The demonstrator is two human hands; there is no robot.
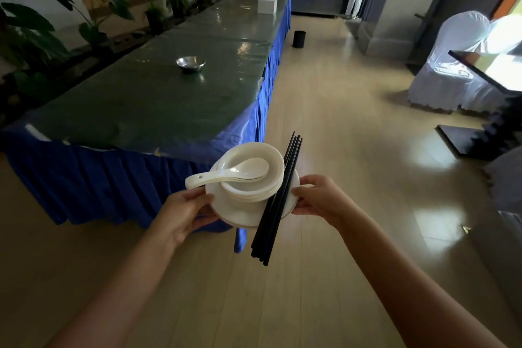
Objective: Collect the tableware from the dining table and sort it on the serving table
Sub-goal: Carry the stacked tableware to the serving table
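i carry a stack of white ceramic plates (248, 210) with nested white bowls (254, 178), white soup spoons (226, 174) and black chopsticks (275, 200) laid across, over the floor. my left hand (183, 213) and right hand (316, 196) grip the plate rim. next, i judge, set it level on the long green-topped, blue-skirted desk (158, 99).

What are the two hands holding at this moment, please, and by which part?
Both hold the stack of white plates by its rim: left hand at the left edge, right hand at the right. Bowls, spoons and black chopsticks ride on it.
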